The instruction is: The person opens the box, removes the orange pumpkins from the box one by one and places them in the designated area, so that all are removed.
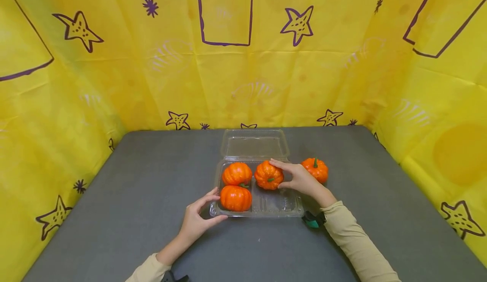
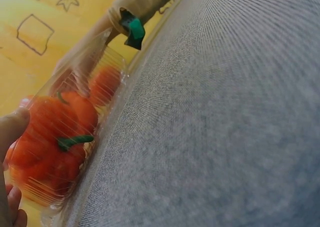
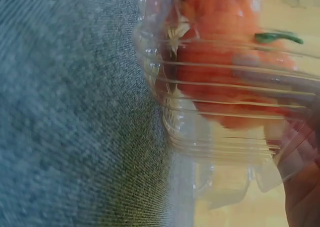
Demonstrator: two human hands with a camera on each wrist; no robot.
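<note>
A clear plastic clamshell container (image 1: 262, 211) lies with its lid (image 1: 255, 144) folded back. Two small orange pumpkins fill its left side, a rear pumpkin (image 1: 236, 173) and a front pumpkin (image 1: 236, 198) with a green stem. My left hand (image 1: 195, 218) holds the container's front left corner, fingers along the left side and thumb at the front rim. Between the thumb and fingers of my right hand (image 1: 298, 178) is a third pumpkin (image 1: 268, 175), at the rear right of the container. Through the ribbed wall, the right wrist view shows this held pumpkin (image 3: 230, 82) blurred.
Another orange pumpkin (image 1: 316, 170) sits on the grey table (image 1: 133, 197) just right of the container, partly behind my right hand. Yellow cloth (image 1: 228, 87) with drawn stars hangs around the back and sides.
</note>
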